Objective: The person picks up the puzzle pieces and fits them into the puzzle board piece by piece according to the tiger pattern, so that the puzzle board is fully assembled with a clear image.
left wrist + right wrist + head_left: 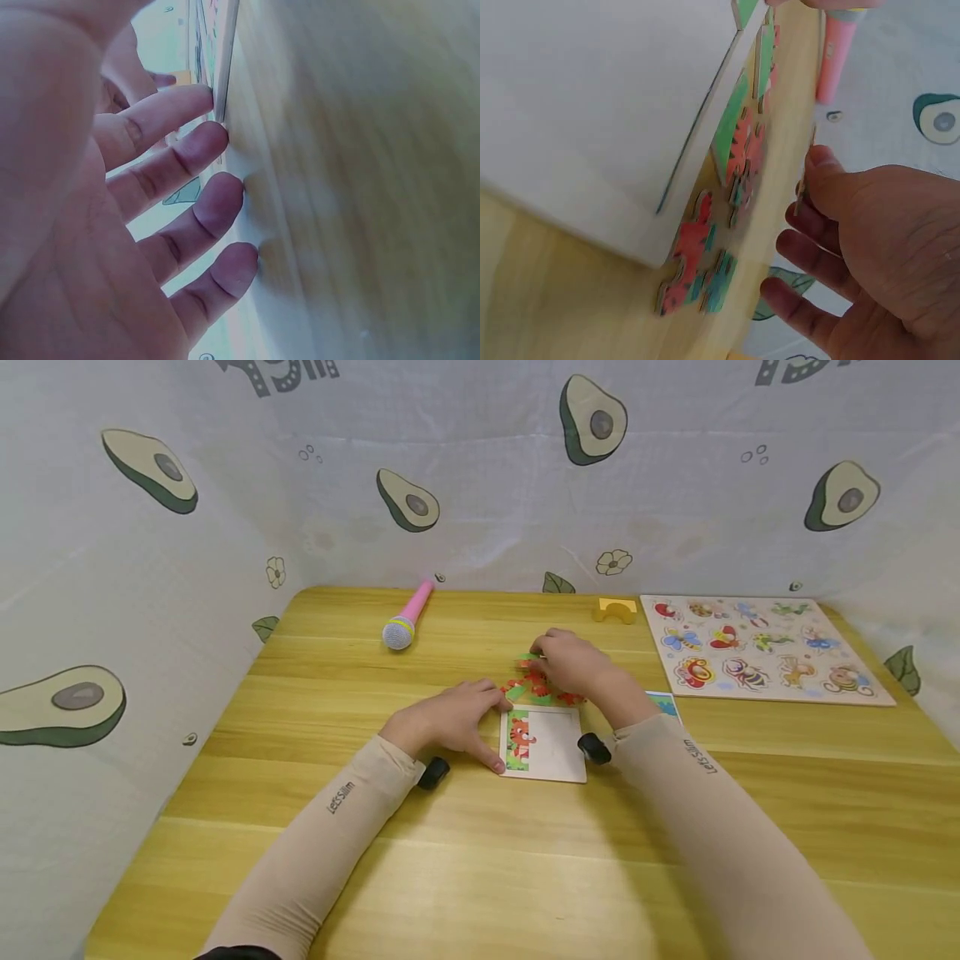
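A white jigsaw tray [557, 743] lies flat on the table, with tiger-picture pieces [519, 739] fitted along its left side. My left hand [456, 718] spreads along the tray's left edge, thumb at the near corner and index finger at the far one. In the left wrist view its fingers [217, 202] reach out fairly straight, tips down at the table. Just beyond the tray lie several loose red and green puzzle pieces [690, 240]. Over them is my right hand [573, 662], pinching a thin puzzle piece [802, 184], seen nearly edge-on, between thumb and index finger.
A pink toy microphone [414, 610] lies at the back left. Towards the back right are a yellow arch block [617, 610] and a large insect puzzle board [772, 647]. A blue-green picture card [665, 703] is partly hidden by the right forearm. Avocado-print cloth [495, 485] hangs behind.
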`<state>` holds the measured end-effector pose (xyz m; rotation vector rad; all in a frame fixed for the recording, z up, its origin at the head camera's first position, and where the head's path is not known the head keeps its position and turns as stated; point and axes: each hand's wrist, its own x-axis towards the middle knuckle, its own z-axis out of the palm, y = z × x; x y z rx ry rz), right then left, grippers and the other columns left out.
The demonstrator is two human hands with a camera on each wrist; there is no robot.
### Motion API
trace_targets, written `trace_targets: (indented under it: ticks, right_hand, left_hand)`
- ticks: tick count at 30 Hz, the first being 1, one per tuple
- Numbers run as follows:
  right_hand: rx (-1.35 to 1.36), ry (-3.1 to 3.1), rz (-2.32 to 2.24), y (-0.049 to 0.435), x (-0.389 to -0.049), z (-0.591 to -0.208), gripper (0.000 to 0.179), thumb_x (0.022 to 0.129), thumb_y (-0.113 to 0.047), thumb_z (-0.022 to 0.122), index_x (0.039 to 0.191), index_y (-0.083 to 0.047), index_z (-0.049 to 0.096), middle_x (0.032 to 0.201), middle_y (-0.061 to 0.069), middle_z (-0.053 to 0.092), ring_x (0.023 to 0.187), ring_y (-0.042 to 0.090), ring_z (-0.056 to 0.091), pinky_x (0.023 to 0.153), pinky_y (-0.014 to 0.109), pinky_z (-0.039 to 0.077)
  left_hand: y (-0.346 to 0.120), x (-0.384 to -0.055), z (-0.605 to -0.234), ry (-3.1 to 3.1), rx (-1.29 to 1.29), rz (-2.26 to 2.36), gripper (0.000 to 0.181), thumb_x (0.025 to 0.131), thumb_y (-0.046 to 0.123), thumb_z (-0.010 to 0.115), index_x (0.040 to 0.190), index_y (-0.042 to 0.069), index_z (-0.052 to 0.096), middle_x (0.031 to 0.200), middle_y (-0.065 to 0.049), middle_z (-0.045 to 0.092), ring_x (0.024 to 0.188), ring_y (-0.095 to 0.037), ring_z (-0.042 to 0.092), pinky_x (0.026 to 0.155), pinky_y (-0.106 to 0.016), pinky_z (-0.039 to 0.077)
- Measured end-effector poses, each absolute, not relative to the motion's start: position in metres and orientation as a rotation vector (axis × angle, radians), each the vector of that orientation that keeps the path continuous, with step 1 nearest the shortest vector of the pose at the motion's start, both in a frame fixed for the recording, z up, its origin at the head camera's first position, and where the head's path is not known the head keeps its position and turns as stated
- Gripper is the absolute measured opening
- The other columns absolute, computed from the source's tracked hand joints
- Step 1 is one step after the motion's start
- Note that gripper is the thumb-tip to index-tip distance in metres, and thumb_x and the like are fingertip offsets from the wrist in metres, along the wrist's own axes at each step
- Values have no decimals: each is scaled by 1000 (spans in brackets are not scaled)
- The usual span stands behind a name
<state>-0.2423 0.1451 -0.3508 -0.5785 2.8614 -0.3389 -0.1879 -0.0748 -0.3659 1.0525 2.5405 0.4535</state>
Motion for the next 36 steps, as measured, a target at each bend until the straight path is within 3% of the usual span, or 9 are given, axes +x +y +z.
trace_targets:
  ticks: [15, 25, 36]
  right_hand:
    - [-707, 2849, -396, 176, -197, -354, 26, 103, -18, 61, 117, 3, 68, 110, 14, 67, 102, 30, 61, 92, 49, 49]
    - [-780, 2823, -394, 175, -177, -360, 25, 100, -16, 64, 118, 1, 69, 115, 13, 67, 106, 30, 61, 95, 49, 48]
    - [-825, 2827, -363, 168, -169, -360, 28, 97, -26, 71, 115, -5, 73, 112, 7, 67, 104, 26, 62, 92, 50, 49]
  left_hand:
    - [-75, -189, -368, 2544, 1019, 444, 86, 71, 58, 87, 138, 15, 56, 131, 2, 48, 125, -19, 45, 108, -31, 35]
    - [-74, -190, -371, 2541, 1033, 457, 86, 70, 59, 87, 137, 14, 56, 132, 2, 48, 125, -19, 45, 108, -32, 36]
    - [-75, -190, -371, 2549, 1032, 446, 86, 70, 61, 86, 136, 14, 56, 132, 3, 48, 126, -18, 44, 108, -31, 35]
